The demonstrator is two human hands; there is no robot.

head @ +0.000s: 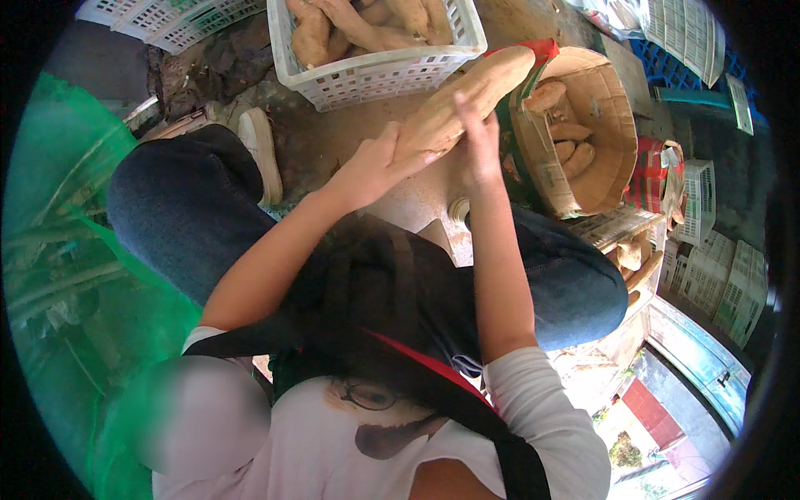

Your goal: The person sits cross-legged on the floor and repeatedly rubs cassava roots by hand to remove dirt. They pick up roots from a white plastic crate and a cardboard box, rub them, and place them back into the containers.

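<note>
A long, tan tuber (472, 87) that looks like a large sweet potato is held aslant, its far end up to the right. My left hand (369, 169) grips its near end, with the thumb along the side. Around the middle of the same tuber is my right hand (480, 140), its fingers partly hidden behind it. Just beyond my hands stands a white plastic crate (387, 78) filled with similar tubers (365, 28). To the right, an open cardboard box (603, 137) holds several smaller tubers (575, 156); the far end of the held one overlaps the box's rim.
Green netting or sheeting (94, 300) hangs at the left. Another white crate (181, 25) is at the upper left. On the right are a crate with tubers (637, 262), a red bag (650, 172) and stacked white crates (719, 275). My knees flank the concrete floor (406, 203).
</note>
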